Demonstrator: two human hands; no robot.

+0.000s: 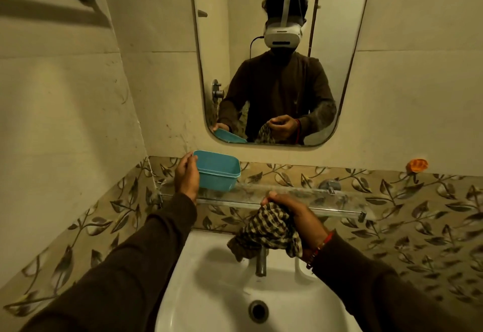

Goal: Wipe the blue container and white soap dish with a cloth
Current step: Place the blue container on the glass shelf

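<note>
One blue container (218, 172), empty, gripped at its end by left hand (186, 175) fingers. One checked cloth (264, 232), bunched in right hand (292, 211) fingers. One glass shelf (337, 201). One sink (222, 279).

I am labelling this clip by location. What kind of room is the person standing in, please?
Most likely a home bathroom. A white washbasin with a tap sits below a wall mirror, a glass shelf runs between them, and the walls are tiled.
</note>
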